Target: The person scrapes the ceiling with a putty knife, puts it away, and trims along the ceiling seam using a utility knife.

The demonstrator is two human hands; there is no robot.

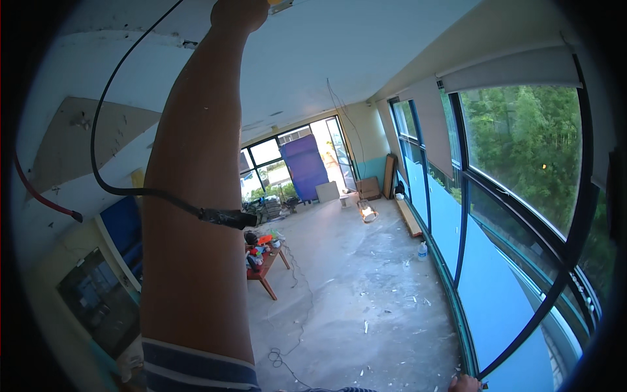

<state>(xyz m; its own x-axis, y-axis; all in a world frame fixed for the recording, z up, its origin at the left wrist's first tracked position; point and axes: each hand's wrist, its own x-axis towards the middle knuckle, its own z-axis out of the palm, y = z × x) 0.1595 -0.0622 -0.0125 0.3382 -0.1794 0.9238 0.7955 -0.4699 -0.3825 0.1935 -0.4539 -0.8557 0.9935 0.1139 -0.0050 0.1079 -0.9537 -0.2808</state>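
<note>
My left arm rises across the view to the ceiling (313,39). My left hand (240,14) is closed at the top edge, its fingers largely cut off. Beside it shows part of a flat metal tool with a yellow part (282,6), perhaps a scraper. A black cable (98,147) hangs down, its taped end crossing in front of my forearm. At the lower right edge, my right hand (464,383) is curled beside the window frame (467,340). Whatever it grips is mostly outside the picture.
A lit bulb (368,213) hangs on thin wires. A wooden bench (266,271) carries piled items. A loose cord (305,307), white scraps and a plastic bottle (422,251) lie or stand on the floor. A red cable (42,196) hangs at left. Tall windows (522,144) line the right.
</note>
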